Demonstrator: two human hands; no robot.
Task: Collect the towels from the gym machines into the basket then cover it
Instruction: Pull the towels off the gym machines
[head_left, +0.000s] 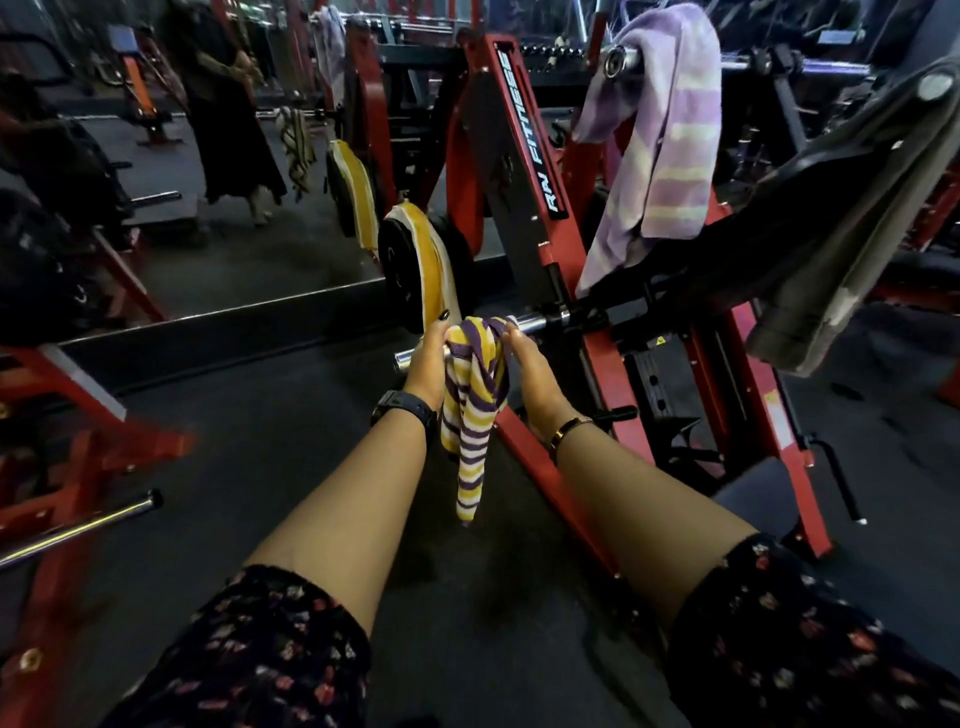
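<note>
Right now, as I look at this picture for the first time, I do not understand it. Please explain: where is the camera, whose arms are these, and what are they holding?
There is one picture, from a camera worn on a person's head, looking forward and down. So the two bare arms reaching out from the bottom belong to that person. No robot is here.

The place is a gym with red machines on a dark floor. The left hand and the right hand both grip a yellow, purple and white striped towel draped over a chrome bar of the red machine.

Higher up on the right, a purple towel hangs over another bar. A grey cloth hangs at the far right. The basket is not in view.
</note>
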